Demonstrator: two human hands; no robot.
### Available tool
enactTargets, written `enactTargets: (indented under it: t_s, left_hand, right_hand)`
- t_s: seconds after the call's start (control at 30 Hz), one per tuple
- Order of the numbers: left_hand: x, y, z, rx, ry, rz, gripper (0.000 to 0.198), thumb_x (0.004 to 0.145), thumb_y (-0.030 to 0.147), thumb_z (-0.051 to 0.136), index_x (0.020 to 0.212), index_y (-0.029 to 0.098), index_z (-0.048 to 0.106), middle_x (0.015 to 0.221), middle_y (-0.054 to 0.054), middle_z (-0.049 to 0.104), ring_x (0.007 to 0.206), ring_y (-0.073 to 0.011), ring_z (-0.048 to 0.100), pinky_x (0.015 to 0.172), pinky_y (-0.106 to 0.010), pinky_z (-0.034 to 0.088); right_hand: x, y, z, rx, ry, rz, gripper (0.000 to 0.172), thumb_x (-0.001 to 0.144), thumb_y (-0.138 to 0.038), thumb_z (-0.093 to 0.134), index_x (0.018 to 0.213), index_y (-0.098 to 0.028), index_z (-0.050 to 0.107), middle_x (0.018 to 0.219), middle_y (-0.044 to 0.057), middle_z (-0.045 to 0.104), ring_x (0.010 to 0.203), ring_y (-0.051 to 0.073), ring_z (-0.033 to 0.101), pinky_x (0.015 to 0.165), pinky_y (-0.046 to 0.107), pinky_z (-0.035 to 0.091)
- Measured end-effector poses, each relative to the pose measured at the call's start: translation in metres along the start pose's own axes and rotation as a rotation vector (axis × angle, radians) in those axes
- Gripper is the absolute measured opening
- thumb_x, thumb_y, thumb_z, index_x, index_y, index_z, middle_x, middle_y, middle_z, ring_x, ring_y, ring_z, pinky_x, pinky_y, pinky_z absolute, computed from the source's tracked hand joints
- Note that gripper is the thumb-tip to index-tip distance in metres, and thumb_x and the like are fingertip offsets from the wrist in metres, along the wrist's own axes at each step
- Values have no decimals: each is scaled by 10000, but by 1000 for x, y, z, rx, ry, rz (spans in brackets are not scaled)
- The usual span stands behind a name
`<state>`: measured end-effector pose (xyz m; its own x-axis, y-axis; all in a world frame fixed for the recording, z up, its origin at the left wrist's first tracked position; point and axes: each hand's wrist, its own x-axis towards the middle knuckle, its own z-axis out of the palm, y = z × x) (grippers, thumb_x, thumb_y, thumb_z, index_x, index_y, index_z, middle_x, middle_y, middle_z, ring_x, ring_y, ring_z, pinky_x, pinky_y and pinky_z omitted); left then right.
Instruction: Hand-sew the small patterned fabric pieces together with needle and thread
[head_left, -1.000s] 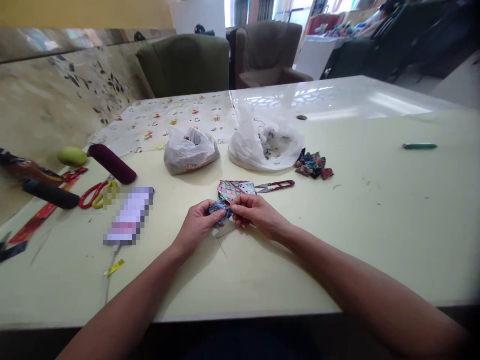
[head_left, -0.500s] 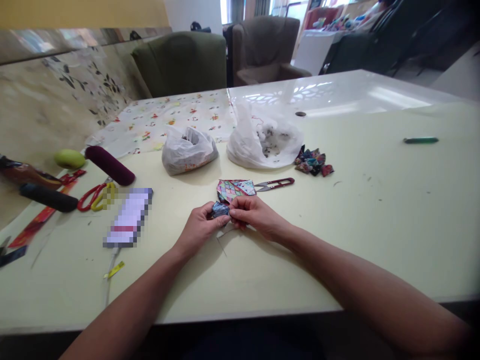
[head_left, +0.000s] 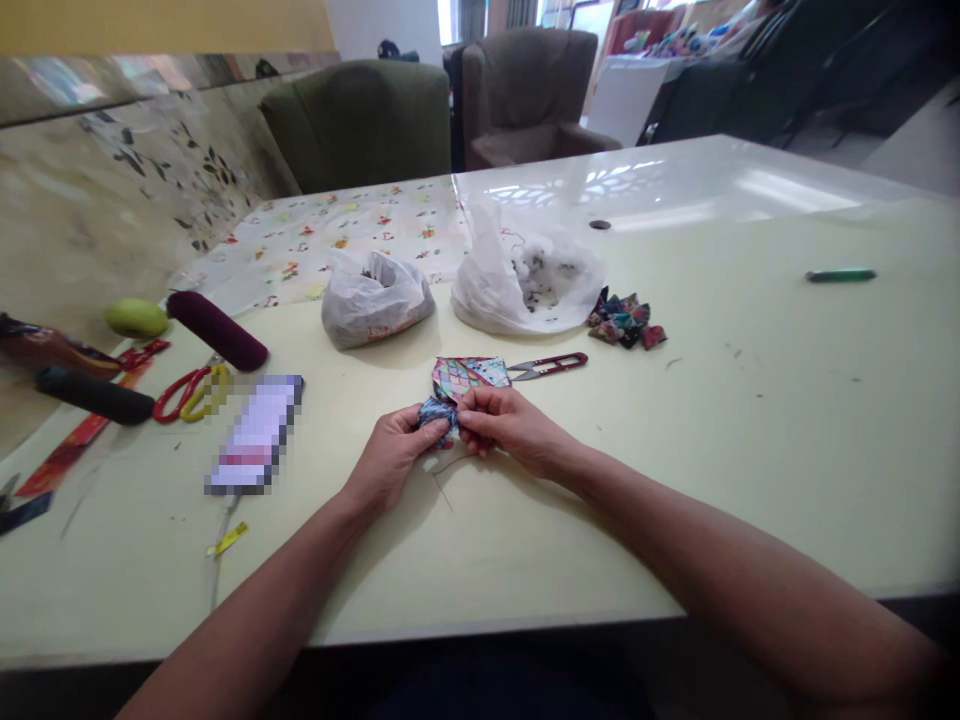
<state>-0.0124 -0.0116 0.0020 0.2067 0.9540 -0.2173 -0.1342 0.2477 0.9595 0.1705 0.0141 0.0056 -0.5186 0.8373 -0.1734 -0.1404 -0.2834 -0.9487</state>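
Between my hands is a small blue patterned piece of fabric [head_left: 437,413]. My left hand [head_left: 397,445] pinches its left side, thumb on top. At its right edge, the fingers of my right hand [head_left: 491,420] are closed on the same fabric; whether they also hold a needle is too small to tell. A thin dark thread [head_left: 444,488] trails onto the table below the fingers. Just beyond my hands lie colourful patterned fabric pieces [head_left: 469,373]. Red-handled thread snips [head_left: 551,366] rest against them on the right.
Behind are a tied-looking plastic bag [head_left: 379,305] and an open bag with white stuffing [head_left: 540,280]. Sewn fabric pieces [head_left: 626,320] lie right of it. At left are a phone [head_left: 259,435], scissors [head_left: 180,393], thread spools [head_left: 217,330] and a green apple [head_left: 136,318]. A green pen-like object [head_left: 841,275] lies far right.
My left fingers have shifted slightly on the blue fabric, its surface now turned and more of it showing. My right hand stays closed at its edge.
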Motion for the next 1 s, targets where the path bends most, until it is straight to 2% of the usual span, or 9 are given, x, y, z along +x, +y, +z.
enactTargets:
  t_s: [0.23, 0.37, 0.43, 0.5, 0.57, 0.63, 0.73, 0.8, 1.0]
  left_hand:
    - [-1, 3, 4, 49, -12, 28, 176, 765, 314, 770, 838, 158, 732, 823, -59, 713, 763, -167, 640, 764, -306, 515]
    - [-1, 5, 4, 83, 92, 72, 168, 758, 320, 768, 836, 175, 736, 811, -44, 695, 719, -158, 604, 721, -303, 505]
    - [-2, 7, 2, 171, 146, 127, 155, 758, 321, 768, 805, 178, 728, 774, -33, 679, 702, -154, 584, 706, -296, 489]
    - [-2, 8, 1, 268, 164, 182, 154, 765, 319, 761, 761, 173, 713, 737, -23, 659, 702, -151, 571, 697, -282, 470]
    - [-2, 9, 0, 303, 159, 198, 165, 764, 316, 761, 734, 164, 703, 717, -14, 643, 699, -139, 558, 685, -263, 457]
    - [-1, 8, 1, 240, 139, 158, 168, 750, 316, 770, 749, 159, 712, 721, -11, 639, 682, -124, 544, 670, -246, 459]
    - [0, 6, 3, 55, 89, 47, 195, 714, 314, 796, 802, 154, 728, 749, -11, 642, 659, -107, 533, 652, -235, 479]
    - [0, 5, 4, -27, 54, -9, 201, 709, 308, 800, 810, 150, 727, 750, -8, 635, 649, -99, 533, 652, -231, 489]
    - [-1, 6, 4, -100, -51, -47, 187, 739, 271, 762, 865, 135, 731, 808, -22, 662, 676, -96, 562, 691, -229, 501]
  right_hand:
    - [0, 1, 0, 10, -17, -7, 280, 808, -405, 672, 731, -169, 543, 618, -10, 598, 521, 73, 517, 509, 202, 402]
    - [-2, -2, 3, 41, 22, -37, 245, 808, -397, 676, 857, -175, 586, 656, -16, 603, 515, 66, 494, 468, 192, 363]
    - [-4, -4, 5, 30, -45, 22, 259, 780, -372, 707, 914, -182, 592, 676, -21, 606, 498, 65, 481, 429, 189, 320]
    - [-6, -5, 5, -6, -125, 96, 241, 773, -365, 712, 862, -175, 594, 619, -35, 570, 456, 57, 434, 408, 193, 283]
    - [-7, -7, 3, -19, -138, 95, 231, 787, -372, 698, 782, -169, 587, 519, -66, 468, 425, 48, 360, 407, 197, 257]
    - [-5, -9, -3, 14, -74, 20, 247, 798, -382, 685, 742, -170, 571, 491, -81, 397, 425, 45, 317, 416, 198, 251]
    - [1, -11, -13, -1, 105, -86, 281, 797, -382, 679, 696, -178, 514, 518, -74, 404, 439, 44, 319, 424, 200, 242]
    - [4, -11, -17, -78, 162, -102, 278, 791, -376, 683, 704, -176, 512, 541, -66, 433, 449, 44, 335, 424, 199, 238]
    - [2, -7, -11, -173, -72, -50, 231, 825, -352, 659, 976, -193, 586, 580, -79, 446, 459, 59, 382, 429, 192, 276]
